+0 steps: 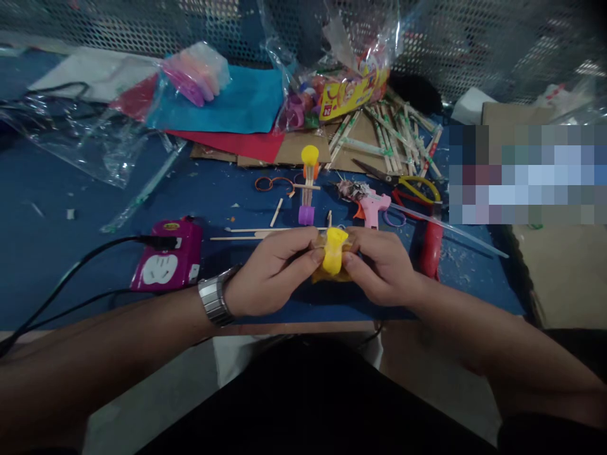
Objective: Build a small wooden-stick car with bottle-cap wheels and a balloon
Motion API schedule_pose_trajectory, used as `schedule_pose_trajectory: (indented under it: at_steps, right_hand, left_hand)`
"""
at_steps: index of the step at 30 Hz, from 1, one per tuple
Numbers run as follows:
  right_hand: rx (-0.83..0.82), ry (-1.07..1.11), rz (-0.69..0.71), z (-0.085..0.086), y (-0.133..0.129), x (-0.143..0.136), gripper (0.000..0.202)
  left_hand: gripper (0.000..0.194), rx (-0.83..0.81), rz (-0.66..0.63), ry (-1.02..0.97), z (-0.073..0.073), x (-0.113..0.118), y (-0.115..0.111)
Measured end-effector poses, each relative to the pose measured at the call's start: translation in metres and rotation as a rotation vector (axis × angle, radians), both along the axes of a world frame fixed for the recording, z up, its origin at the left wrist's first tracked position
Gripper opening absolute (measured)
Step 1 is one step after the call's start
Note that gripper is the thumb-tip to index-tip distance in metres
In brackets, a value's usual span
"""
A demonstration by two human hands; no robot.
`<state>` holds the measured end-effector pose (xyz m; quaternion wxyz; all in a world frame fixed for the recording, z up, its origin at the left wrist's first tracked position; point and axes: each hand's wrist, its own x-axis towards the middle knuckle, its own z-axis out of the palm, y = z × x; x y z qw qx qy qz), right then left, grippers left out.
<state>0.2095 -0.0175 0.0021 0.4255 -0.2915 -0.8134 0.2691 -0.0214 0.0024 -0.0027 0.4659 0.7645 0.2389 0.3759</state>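
My left hand and my right hand meet in front of me over the table's near edge. Between them they pinch a soft yellow clay-like lump, thumbs on either side of it. A brownish-yellow piece shows behind and below the lump; its kind I cannot make out. Just beyond the fingers stands a small stick model with a yellow top and a purple base. Thin wooden sticks lie left of the lump, partly behind my left hand. A pink glue gun rests beyond my right hand.
At left sits a purple box with a black cable plugged in. Scissors and a red tool lie at right. Farther back are coloured sheets, a yellow printed bag, paper sticks and cardboard.
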Motion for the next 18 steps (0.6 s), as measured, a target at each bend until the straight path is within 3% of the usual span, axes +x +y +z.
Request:
schedule_pose_trajectory:
  at_steps: [5,9,13,18]
  right_hand:
    - [-0.039,0.052,-0.034,-0.0009,0.0003,0.0010,0.027]
    - [-0.053,0.030,0.024,-0.0010,-0.0003,-0.0005,0.026]
    - [-0.067,0.052,-0.036,0.0012,-0.0005,-0.0018,0.026]
    - [-0.086,0.001,-0.009,0.0014,-0.0007,-0.0032,0.025]
  left_hand:
    - [0.032,-0.074,0.066,-0.025,0.0006,-0.0007,-0.0035]
    - [0.030,-0.044,-0.014,0.018,0.0015,0.0000,-0.0034]
    - [0.031,-0.064,0.067,-0.022,0.0013,0.0003,-0.0036]
    - [0.027,-0.043,0.001,0.001,0.0023,0.0015,-0.0040]
